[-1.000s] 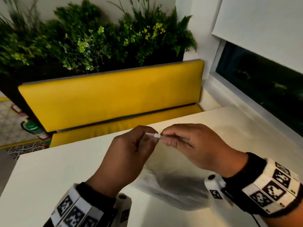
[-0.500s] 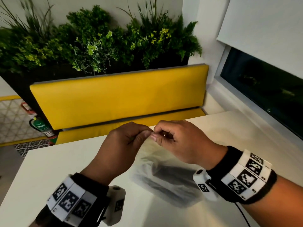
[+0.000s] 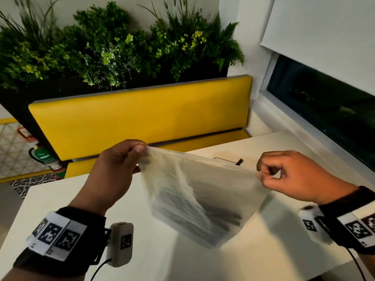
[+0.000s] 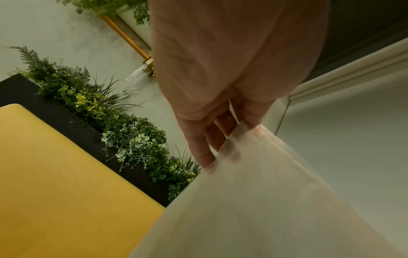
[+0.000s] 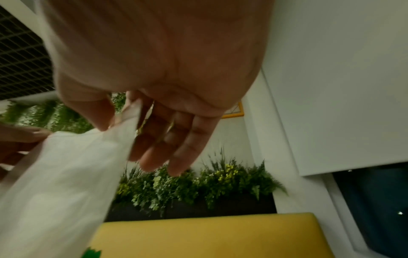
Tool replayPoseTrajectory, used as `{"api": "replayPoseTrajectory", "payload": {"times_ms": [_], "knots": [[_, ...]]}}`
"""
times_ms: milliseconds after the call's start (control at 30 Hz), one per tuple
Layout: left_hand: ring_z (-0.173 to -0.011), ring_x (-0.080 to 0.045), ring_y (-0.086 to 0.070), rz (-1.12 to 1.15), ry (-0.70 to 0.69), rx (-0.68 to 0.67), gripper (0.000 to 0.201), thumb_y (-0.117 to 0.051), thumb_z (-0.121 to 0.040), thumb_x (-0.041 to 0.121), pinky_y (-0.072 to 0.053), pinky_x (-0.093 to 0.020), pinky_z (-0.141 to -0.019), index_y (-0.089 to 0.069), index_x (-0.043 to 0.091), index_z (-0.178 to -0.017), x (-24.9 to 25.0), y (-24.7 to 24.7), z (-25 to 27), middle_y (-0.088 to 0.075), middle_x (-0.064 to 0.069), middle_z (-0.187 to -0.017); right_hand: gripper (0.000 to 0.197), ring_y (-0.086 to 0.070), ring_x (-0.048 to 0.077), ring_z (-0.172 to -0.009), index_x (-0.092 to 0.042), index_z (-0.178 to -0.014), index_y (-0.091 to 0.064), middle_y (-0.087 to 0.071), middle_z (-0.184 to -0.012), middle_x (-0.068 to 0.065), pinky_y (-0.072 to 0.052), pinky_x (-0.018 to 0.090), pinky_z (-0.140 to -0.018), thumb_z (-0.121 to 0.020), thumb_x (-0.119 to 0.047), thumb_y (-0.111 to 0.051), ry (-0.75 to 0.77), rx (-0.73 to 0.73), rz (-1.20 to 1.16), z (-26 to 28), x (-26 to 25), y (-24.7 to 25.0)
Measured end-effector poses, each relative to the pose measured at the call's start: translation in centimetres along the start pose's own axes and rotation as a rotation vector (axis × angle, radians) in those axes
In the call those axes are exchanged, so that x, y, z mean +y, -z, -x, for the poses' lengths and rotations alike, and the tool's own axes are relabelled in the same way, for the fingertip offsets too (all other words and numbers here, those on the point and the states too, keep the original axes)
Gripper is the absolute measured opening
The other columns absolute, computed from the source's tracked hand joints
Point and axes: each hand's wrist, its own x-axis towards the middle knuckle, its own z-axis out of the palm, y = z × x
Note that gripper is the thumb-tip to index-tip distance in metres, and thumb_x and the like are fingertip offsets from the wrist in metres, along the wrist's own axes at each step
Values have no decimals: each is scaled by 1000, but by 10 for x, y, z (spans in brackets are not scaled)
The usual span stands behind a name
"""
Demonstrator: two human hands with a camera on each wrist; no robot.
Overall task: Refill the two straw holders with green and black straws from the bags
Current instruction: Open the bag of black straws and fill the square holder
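A translucent plastic bag (image 3: 194, 197) hangs above the white table (image 3: 50, 209), stretched wide between both hands, with dark straws dimly visible inside near its bottom. My left hand (image 3: 140, 151) pinches the bag's top left corner. My right hand (image 3: 260, 174) pinches the top right corner. The left wrist view shows the fingers (image 4: 205, 144) gripping the bag (image 4: 264, 200) edge. In the right wrist view the thumb and forefinger pinch the bag (image 5: 66, 174), the other fingers (image 5: 176, 148) loose. A black straw (image 3: 238, 161) lies on the table behind the bag. No straw holder is in view.
A yellow bench (image 3: 142, 118) runs along the table's far side, with a planter of green plants (image 3: 113, 51) behind it. A window (image 3: 324, 106) with a white blind is on the right. A green object (image 3: 41, 155) stands on the floor at left.
The hands, pinching together at the bag's top middle, have pulled apart sideways and risen. The bag's top is now stretched wide and the bag hangs higher above the table.
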Motion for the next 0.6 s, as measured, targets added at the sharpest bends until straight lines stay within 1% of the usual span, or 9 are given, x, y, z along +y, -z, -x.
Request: {"api": "replayPoseTrajectory", "payload": {"times_ms": [67, 100, 167, 233, 300, 367, 433, 533, 600], "knots": [[-94, -25, -70, 15, -13, -19, 23, -50, -102, 21, -60, -45, -84, -71, 21, -93, 1, -1, 1, -72, -3, -93, 17, -60, 11, -74, -28, -70, -53, -64, -79, -14, -52, 43, -69, -70, -46, -56, -22, -57, 8, 1, 1, 5], [-93, -24, -70, 37, -15, -27, 22, -50, -101, 22, -60, -45, -84, -71, 19, -93, 3, -2, 3, -72, -3, -93, 17, -61, 9, -79, -33, -75, -54, -64, -87, -18, -53, 42, -72, -72, -50, -55, -19, -69, 11, 1, 0, 7], [-90, -22, -71, 91, -13, -68, 23, -50, -98, 27, -61, -44, -83, -69, 14, -94, 8, -6, 6, -72, -4, -90, 22, -61, 1, -96, -43, -98, -56, -61, -107, -26, -53, 34, -79, -83, -60, -53, -1, -51, -46, -4, -7, 6], [-89, -23, -71, 103, -10, -118, 24, -49, -96, 30, -61, -44, -81, -68, 14, -93, 12, -12, 6, -72, -5, -88, 30, -59, -7, -103, -47, -117, -57, -62, -114, -30, -51, 27, -85, -90, -59, -50, -20, -80, -142, -14, -19, 2], [-86, -22, -71, 43, -17, -92, 23, -49, -100, 26, -61, -47, -81, -67, 15, -92, 11, -16, 1, -72, -4, -85, 19, -63, -9, -94, -43, -108, -67, -69, -101, -30, -51, 26, -85, -95, -45, -54, -35, -145, -214, -24, -27, -4], [-80, -16, -71, -74, -51, -12, 24, -47, -103, 21, -61, -47, -78, -66, 17, -89, 9, -18, -4, -72, 0, -82, 14, -66, -6, -87, -37, -97, -74, -72, -91, -26, -51, 27, -83, -93, -39, -61, -60, -175, -308, -28, -33, -6], [-75, -13, -71, -110, -78, 21, 25, -45, -104, 19, -61, -45, -74, -65, 16, -88, 11, -23, -5, -71, 1, -79, 21, -68, -1, -85, -31, -97, -76, -75, -90, -19, -53, 27, -84, -86, -44, -64, -90, -212, -408, -27, -38, -5], [-74, -14, -69, -108, -65, -5, 23, -46, -103, 20, -61, -46, -74, -64, 16, -90, 14, -31, -6, -69, 2, -77, 19, -69, -2, -84, -30, -99, -77, -75, -90, -22, -55, 25, -82, -90, -39, -64, -91, -264, -385, -24, -42, -6], [-83, -18, -66, -280, -184, 72, 17, -50, -101, 23, -58, -46, -78, -65, 19, -95, 15, -33, -6, -69, 3, -88, 13, -69, -3, -81, -31, -95, -78, -75, -87, -22, -53, 24, -81, -89, -35, -67, -124, -218, -372, -25, -40, -6]]}}
